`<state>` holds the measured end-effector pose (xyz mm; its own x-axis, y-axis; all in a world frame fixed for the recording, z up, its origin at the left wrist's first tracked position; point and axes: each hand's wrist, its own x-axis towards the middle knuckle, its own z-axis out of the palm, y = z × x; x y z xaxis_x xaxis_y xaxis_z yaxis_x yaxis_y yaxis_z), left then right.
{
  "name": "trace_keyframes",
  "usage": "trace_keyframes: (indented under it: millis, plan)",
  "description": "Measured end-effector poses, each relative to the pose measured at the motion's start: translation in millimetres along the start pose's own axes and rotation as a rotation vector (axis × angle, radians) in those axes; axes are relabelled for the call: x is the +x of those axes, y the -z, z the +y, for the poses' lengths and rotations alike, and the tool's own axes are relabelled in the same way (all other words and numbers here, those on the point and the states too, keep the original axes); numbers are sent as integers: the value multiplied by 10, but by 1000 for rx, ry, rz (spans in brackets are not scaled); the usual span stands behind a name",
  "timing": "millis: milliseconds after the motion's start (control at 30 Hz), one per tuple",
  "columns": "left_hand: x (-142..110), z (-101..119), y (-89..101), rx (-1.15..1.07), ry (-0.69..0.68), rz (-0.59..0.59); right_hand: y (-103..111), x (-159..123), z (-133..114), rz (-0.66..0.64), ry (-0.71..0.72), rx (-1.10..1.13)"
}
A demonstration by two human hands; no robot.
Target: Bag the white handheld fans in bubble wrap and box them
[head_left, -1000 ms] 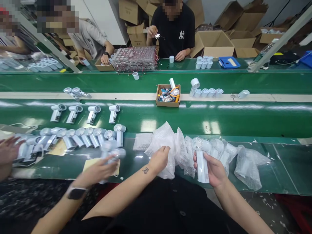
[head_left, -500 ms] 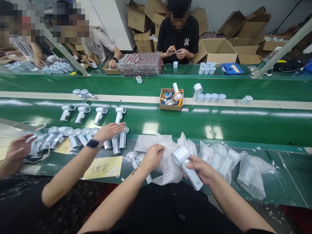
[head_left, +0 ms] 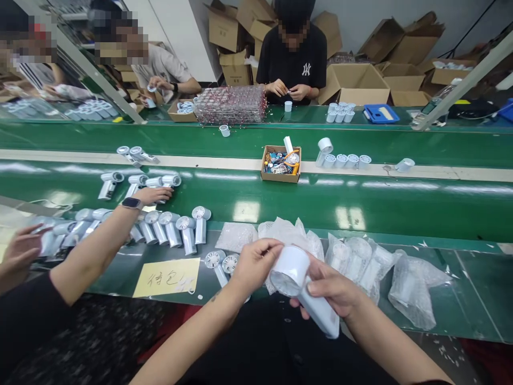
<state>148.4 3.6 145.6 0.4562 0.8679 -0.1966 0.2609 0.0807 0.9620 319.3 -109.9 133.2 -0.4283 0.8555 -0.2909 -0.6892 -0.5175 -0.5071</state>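
My right hand (head_left: 331,283) is closed around the handle of a pale blue handheld fan (head_left: 292,268), its round head tilted up to the left. My left hand (head_left: 254,267) pinches the edge of a clear bubble-wrap bag (head_left: 285,232) beside the fan's head. Much of that bag is hidden behind the fan and my hands. Two more fans with open grilles (head_left: 216,262) lie left of my left hand. Several wrapped fans (head_left: 360,256) lie on the bench beyond my right hand.
A co-worker's hand (head_left: 158,195) is on fans on the green belt, left. Nearby are a row of fans (head_left: 170,227) and a yellow handwritten sheet (head_left: 166,277). A small parts box (head_left: 281,171) stands mid-belt; people work along the far side.
My right hand has brought the fan left and nearer, its head now against my left fingers. The co-worker's hand has reached back to the belt, where fans have shifted left.
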Motion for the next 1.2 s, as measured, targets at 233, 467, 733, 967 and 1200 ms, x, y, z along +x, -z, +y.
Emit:
trace_keyframes:
  millis: [233,467,733,967,1200]
  plan:
    - [-67,-102,29,47,-236,90,25,99,69,378,17,-26]
    - [-304,-125,-141,386,-905,-81,-70,36,92,505,132,52]
    - [-291,28,-328,427,-871,-340,-141,-178,196,763,129,-99]
    - [-258,366,-255,79,-292,-458,-54,-1253,-94,797,209,-535]
    - [-334,614,-920,24,-515,-1025,43,-776,169,535,94,252]
